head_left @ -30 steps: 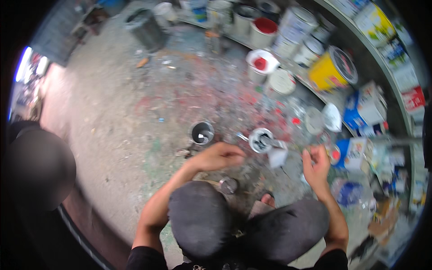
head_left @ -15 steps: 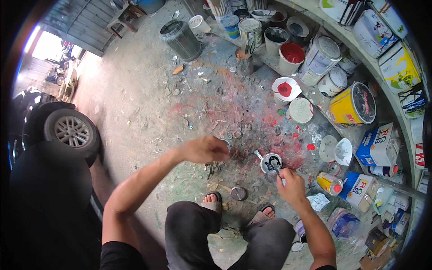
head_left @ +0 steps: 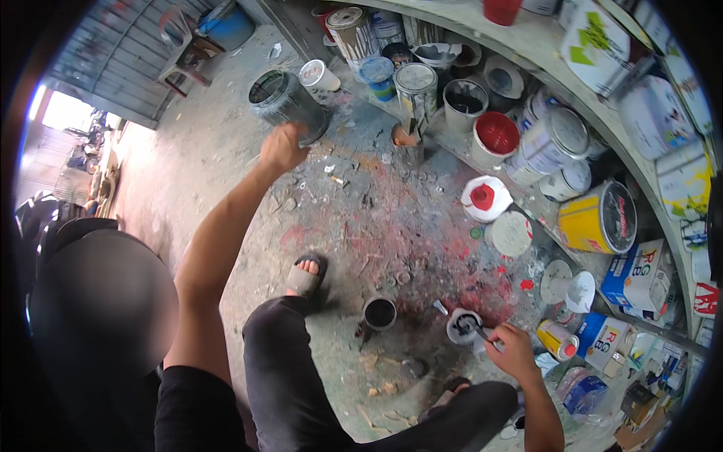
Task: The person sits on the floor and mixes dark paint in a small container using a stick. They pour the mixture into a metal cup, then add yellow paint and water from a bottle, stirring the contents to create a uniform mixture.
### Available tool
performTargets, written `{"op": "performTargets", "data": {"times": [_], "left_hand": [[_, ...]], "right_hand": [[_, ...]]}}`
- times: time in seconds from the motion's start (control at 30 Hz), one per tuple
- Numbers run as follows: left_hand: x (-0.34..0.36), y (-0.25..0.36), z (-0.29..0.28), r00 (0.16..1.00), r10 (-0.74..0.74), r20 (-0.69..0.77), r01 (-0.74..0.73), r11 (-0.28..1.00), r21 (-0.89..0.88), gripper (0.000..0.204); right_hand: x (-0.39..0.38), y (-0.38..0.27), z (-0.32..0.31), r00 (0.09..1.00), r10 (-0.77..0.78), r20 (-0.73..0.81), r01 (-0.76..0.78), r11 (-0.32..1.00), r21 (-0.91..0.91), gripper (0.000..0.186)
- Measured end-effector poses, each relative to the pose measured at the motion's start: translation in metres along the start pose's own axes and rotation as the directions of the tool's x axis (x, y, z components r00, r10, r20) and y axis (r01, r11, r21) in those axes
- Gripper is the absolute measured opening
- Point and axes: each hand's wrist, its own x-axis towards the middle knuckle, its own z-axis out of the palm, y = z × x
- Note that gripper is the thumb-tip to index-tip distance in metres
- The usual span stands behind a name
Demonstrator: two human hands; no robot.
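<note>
My right hand (head_left: 514, 349) grips a thin dark stirring stick (head_left: 489, 338), its far end inside a small pale cup (head_left: 455, 334) of dark paint on the floor. My left hand (head_left: 285, 148) is stretched far forward at a grey, paint-stained drum (head_left: 280, 111). Its fingers overlap the drum's lower side and are smeared, so contact is unclear. A second cup (head_left: 379, 313), dark inside, stands on the floor left of the stirred one. Between the two cups lies a small metal piece (head_left: 440, 307).
Paint cans and tubs line the shelf at right, among them a yellow can (head_left: 597, 218) and a red-filled tub (head_left: 495, 137). A white cup with red paint (head_left: 486, 197) stands before them. At left is a blurred, dark human form (head_left: 105, 301). A plastic chair (head_left: 181, 53) stands far back.
My left hand has left the dark cup and reached forward to the drum. My left foot has stepped forward. The right hand still holds the stick in its cup.
</note>
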Motion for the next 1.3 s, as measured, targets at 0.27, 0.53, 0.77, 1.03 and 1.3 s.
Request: {"op": "performTargets", "data": {"times": [0.27, 0.53, 0.77, 1.03, 1.3], "left_hand": [[0.184, -0.073, 0.028, 0.987, 0.050, -0.155, -0.020, 0.981, 0.192, 0.113], [0.266, -0.090, 0.055, 0.978, 0.008, 0.209, -0.038, 0.989, 0.142, 0.092], [0.299, -0.084, 0.046, 0.992, -0.045, 0.120, 0.053, 0.996, -0.068, 0.093], [0.291, -0.076, 0.066, 0.990, -0.085, -0.114, 0.044, 0.946, -0.322, 0.106], [0.253, -0.077, 0.027, 0.963, -0.048, -0.264, -0.064, 0.914, -0.402, 0.088]], "right_hand": [[0.000, -0.024, 0.017, 0.947, 0.274, -0.168, -0.288, 0.955, -0.065, 0.016], [-0.023, -0.051, 0.056, 0.773, 0.518, -0.367, -0.559, 0.829, -0.007, 0.016], [-0.059, -0.054, 0.085, 0.721, 0.598, -0.350, -0.630, 0.776, 0.028, 0.021], [-0.057, -0.051, 0.085, 0.678, 0.628, -0.382, -0.697, 0.714, -0.064, 0.020], [-0.032, -0.053, 0.097, 0.653, 0.538, -0.533, -0.742, 0.595, -0.308, 0.016]]}}
